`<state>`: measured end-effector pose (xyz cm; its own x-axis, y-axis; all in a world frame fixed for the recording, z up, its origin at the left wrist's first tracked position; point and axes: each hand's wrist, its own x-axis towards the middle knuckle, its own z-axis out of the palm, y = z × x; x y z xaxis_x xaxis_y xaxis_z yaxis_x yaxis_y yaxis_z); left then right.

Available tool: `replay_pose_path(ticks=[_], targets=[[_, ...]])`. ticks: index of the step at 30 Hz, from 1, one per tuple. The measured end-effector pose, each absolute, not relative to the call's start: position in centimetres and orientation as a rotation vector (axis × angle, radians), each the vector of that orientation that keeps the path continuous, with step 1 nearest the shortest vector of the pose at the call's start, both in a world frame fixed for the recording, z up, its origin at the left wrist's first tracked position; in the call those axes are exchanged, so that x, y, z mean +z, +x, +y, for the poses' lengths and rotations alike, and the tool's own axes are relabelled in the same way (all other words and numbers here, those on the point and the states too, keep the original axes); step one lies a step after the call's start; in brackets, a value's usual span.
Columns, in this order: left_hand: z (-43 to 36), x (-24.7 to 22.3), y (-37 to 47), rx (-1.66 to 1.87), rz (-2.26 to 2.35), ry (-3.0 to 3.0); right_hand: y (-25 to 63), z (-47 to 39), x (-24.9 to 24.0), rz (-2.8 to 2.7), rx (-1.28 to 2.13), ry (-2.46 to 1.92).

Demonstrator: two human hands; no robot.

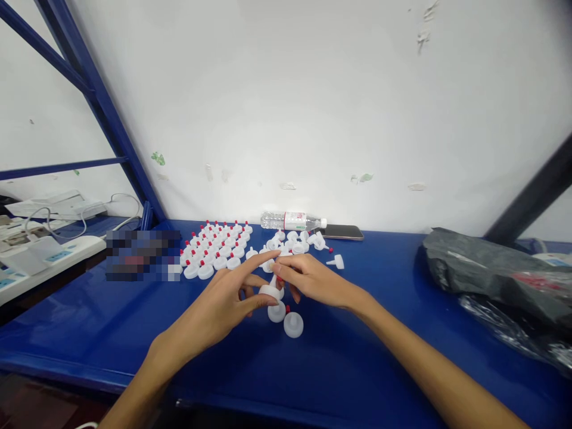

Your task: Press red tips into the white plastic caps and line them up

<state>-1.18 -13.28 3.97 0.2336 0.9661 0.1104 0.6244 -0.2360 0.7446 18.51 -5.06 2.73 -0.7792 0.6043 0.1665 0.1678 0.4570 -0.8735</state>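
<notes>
Between thumb and fingers, my left hand [232, 292] grips a white nozzle cap [270, 291] by its round base, its spout pointing up. My right hand [308, 277] is closed in a pinch at the spout's top, where a small red tip cap [279, 278] shows partly between the fingers. Just below, another white nozzle cap [276, 312] lies on the blue table, and a further nozzle cap with a red tip [294, 325] lies beside it. Behind my hands is a loose pile of white nozzle caps [292, 238], partly covered by my fingers.
Rows of red-tipped nozzle caps [218, 244] stand at the left on the blue table [366, 357]. A clear water bottle [286, 221] lies by the wall near a phone [343, 232]. A grey plastic bag [491, 274] is at the right, power strips [62, 256] at the left.
</notes>
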Motion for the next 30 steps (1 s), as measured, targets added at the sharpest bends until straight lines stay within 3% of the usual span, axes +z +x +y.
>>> replay_pose_path(ticks=[20, 30], targets=[[-13.6, 3.9, -1.0, 0.695, 1.402, 1.925, 18.2, -5.2, 2.5, -2.243, 1.310, -0.671], [-13.4, 3.6, -1.2, 0.820, 1.426, 2.024, 18.0, -5.6, 3.1, -2.106, 1.342, -0.626]])
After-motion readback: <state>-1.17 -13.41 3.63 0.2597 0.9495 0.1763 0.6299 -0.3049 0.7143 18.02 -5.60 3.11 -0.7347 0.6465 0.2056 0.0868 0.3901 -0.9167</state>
